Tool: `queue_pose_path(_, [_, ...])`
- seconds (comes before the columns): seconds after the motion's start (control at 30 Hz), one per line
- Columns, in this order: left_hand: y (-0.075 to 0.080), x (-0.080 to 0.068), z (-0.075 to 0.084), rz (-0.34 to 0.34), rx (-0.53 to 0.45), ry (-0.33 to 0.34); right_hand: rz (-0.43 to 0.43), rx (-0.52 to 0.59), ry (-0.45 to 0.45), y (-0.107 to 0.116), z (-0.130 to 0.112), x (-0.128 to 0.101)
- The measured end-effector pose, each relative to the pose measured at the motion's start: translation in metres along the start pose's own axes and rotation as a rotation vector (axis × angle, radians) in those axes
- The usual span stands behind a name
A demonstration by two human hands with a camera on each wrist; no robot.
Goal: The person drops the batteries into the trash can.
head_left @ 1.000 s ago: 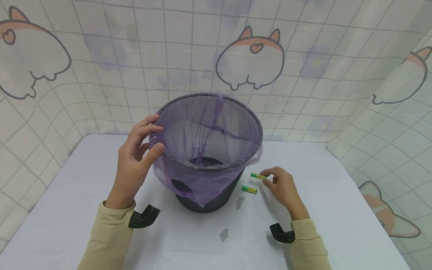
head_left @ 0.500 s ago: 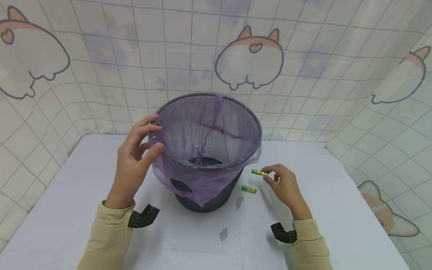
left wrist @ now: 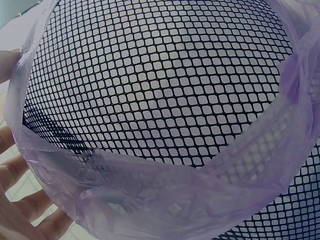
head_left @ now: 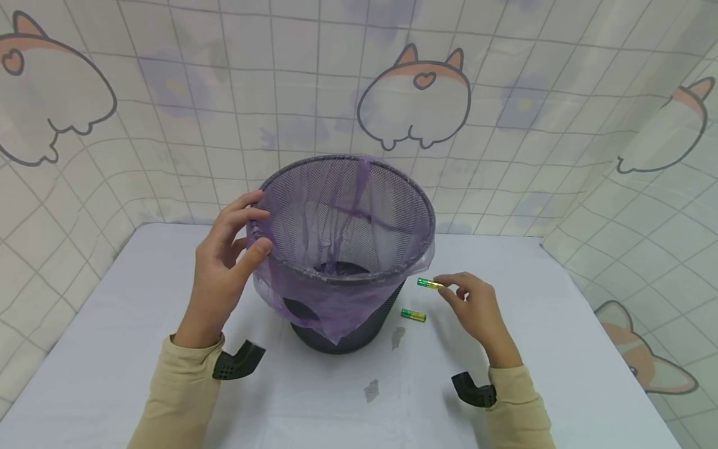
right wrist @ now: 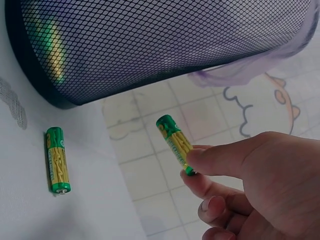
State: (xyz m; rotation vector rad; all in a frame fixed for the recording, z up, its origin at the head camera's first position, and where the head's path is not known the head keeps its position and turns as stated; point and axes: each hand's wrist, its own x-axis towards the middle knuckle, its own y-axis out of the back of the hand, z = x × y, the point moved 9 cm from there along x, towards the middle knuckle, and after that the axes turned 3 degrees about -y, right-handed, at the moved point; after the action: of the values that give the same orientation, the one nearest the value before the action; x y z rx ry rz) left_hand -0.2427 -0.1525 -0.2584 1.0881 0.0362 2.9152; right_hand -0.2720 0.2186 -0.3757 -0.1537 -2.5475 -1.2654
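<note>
Battery [head_left: 429, 284]: slim, green-and-yellow.

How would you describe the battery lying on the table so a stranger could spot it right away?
Start at the black mesh bin with the purple bag on the white table. Just right of the bin's base lies a green and yellow battery, flat on the cloth. Its twin is off the table, pinched in the right hand.
</note>
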Motion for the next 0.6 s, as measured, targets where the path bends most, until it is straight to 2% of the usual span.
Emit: queue_pose_path(0.6, [0.0,0.0,0.0,-0.001,0.009,-0.009,0.104,0.01,0.033,0.018,-0.011,-0.001])
